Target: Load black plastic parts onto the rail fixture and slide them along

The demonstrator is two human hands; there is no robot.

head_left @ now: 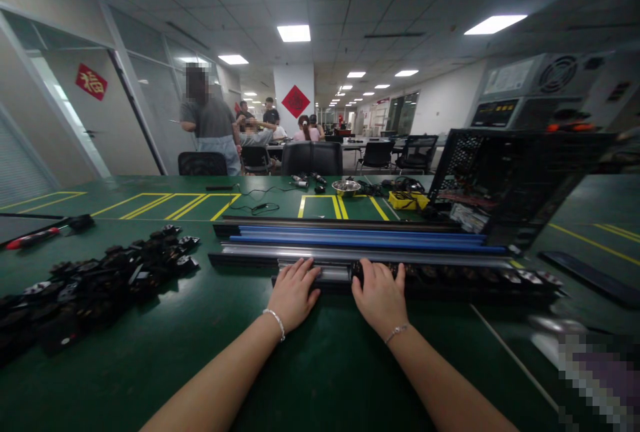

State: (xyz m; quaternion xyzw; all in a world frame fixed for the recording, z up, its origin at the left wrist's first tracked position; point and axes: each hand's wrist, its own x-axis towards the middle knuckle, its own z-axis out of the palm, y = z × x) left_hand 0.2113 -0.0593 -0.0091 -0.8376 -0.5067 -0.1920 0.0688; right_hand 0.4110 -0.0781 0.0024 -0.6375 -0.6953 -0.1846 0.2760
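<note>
My left hand (295, 292) lies over the left part of a long black channel rail (330, 285), its fingers across the top and its thumb at the near side. My right hand (383, 295) bends over a small black part (357, 271) in the same rail, thumb at its left and little finger spread away. What its fingertips press on is partly hidden. To the right, a row of similar black parts (465, 277) fills the rail. Between my hands a bare stretch of channel shows. Behind it lie a grey rail (370, 255) and a blue rail (360, 237).
A heap of small black parts (100, 279) spreads at left, near a red-handled tool (33, 239). An open computer case (530, 179) stands at right. Farther back are a metal bowl (347, 187), a yellow box (407, 200) and cables. A person (207, 115) stands beyond the table.
</note>
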